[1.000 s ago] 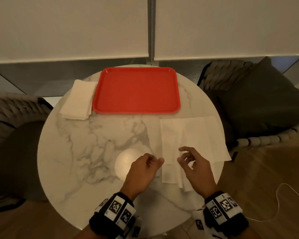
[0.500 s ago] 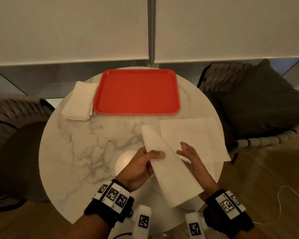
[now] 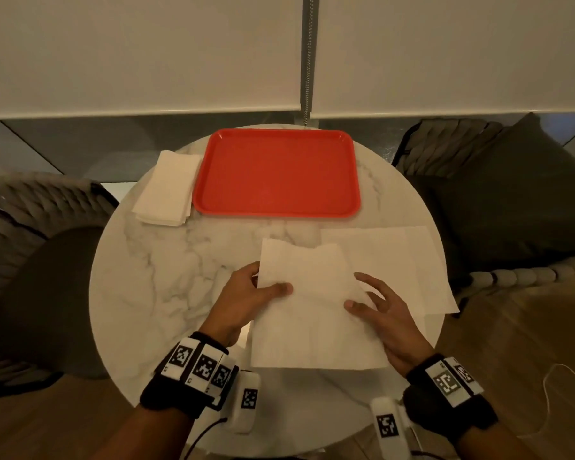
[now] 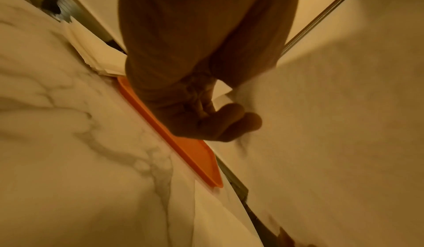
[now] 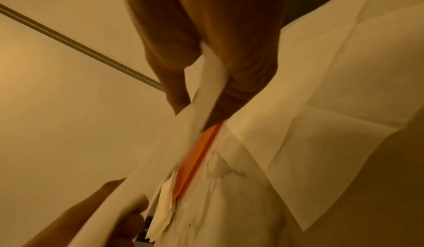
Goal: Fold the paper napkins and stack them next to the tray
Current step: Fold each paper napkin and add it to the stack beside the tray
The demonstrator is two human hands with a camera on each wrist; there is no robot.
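Note:
A white paper napkin (image 3: 312, 313) is held spread open above the near part of the round marble table (image 3: 153, 287). My left hand (image 3: 263, 287) pinches its left edge, thumb on top. My right hand (image 3: 362, 302) pinches its right edge between thumb and fingers, as the right wrist view shows the napkin (image 5: 206, 91) passing between them. More unfolded napkins (image 3: 412, 260) lie flat at the right of the table. A stack of folded napkins (image 3: 166, 190) sits left of the red tray (image 3: 276, 174) at the far side.
Dark woven chairs with cushions (image 3: 512, 200) stand to the right and left (image 3: 30, 260) of the table. A white cable (image 3: 558, 393) lies on the wooden floor at the right. A wall with a metal strip (image 3: 307, 58) rises behind the table.
A second ago both hands were at the flat pile; they lifted the top napkin, held it hanging narrow, and now it is opened wide between both hands.

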